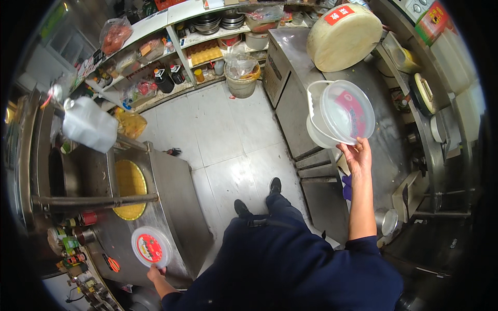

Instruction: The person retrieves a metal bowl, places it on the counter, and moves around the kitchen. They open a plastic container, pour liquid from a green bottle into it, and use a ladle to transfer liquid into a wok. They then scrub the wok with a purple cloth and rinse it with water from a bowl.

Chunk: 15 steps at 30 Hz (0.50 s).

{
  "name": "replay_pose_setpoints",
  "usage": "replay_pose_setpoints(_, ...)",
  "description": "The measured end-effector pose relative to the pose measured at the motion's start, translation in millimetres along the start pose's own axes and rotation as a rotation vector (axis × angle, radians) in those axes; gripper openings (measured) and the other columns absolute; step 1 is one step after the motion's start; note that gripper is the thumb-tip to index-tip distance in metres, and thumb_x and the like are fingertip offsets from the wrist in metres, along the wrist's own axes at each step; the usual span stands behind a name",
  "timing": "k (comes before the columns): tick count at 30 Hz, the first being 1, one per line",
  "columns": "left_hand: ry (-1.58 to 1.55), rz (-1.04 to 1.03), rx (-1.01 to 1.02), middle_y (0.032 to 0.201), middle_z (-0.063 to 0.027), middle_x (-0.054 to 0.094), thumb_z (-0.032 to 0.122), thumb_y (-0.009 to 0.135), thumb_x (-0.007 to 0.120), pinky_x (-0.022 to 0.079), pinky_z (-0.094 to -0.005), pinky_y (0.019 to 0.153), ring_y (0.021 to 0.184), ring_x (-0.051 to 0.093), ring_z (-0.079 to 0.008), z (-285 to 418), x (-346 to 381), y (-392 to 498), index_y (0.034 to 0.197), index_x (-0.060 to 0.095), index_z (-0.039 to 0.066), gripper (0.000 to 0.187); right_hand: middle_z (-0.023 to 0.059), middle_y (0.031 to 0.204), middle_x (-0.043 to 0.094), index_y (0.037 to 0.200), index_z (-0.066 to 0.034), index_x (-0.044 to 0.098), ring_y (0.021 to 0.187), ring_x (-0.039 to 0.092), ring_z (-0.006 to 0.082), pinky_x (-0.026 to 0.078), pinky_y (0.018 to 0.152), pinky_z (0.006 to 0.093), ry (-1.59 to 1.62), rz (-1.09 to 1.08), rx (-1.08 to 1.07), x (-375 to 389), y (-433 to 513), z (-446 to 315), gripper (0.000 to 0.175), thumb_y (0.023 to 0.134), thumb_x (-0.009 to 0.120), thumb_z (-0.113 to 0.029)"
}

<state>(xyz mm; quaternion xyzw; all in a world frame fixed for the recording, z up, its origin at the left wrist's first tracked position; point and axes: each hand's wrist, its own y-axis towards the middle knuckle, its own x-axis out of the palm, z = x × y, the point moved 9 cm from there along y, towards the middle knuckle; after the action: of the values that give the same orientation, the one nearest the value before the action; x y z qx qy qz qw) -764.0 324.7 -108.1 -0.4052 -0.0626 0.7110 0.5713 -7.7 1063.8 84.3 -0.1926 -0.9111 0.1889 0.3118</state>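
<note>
My right hand (357, 155) grips the rim of a translucent plastic bucket (325, 116), which is tilted over the edge of the steel counter (389, 144) on the right. Its white handle hangs to the bucket's left side, and a pink printed patch shows through the wall. On the other side, my left hand (157, 272) holds a round clear plastic lid (165, 248) with a red label by its near edge. That lid is above the left steel worktop (120, 243). Orange-handled scissors (113, 265) lie to its left, and a round yellow woven tray (130, 190) sits beyond it.
A thick round chopping block (346, 39) stands at the far end of the right counter. On the floor is a lined waste bucket (241, 85) before shelves (183, 54) of bowls and egg trays. A metal rail (93, 201) crosses the left worktop, with a plastic jug (89, 124) beyond.
</note>
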Motion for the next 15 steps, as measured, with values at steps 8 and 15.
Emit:
replay_pose_setpoints(8,-0.124,-0.377,0.007,0.094,-0.0144,0.068,0.005,0.086,0.059,0.058,-0.0401,0.047,0.073,0.070,-0.0268,-10,44,-122,0.103,0.060,-0.001,0.019,0.0200,0.113,0.057,0.113,0.0084,0.052,0.107,0.064,0.0402,0.061,0.091,0.0527,0.059,0.075,-0.015,-43,49,-2,0.036,0.088,0.066,-0.015)
replay_pose_setpoints(15,0.274,-0.751,0.324,0.073,0.0006,0.055,0.016,0.092,0.064,0.055,-0.0319,0.048,0.057,0.053,-0.0111,117,315,-339,0.091,0.056,0.009,0.011,0.0209,0.124,0.059,0.120,0.0083,0.051,0.109,0.065,0.0413,0.058,0.098,0.0487,0.090,-0.031,0.053,-66,77,-22,0.039,0.093,0.065,-0.016)
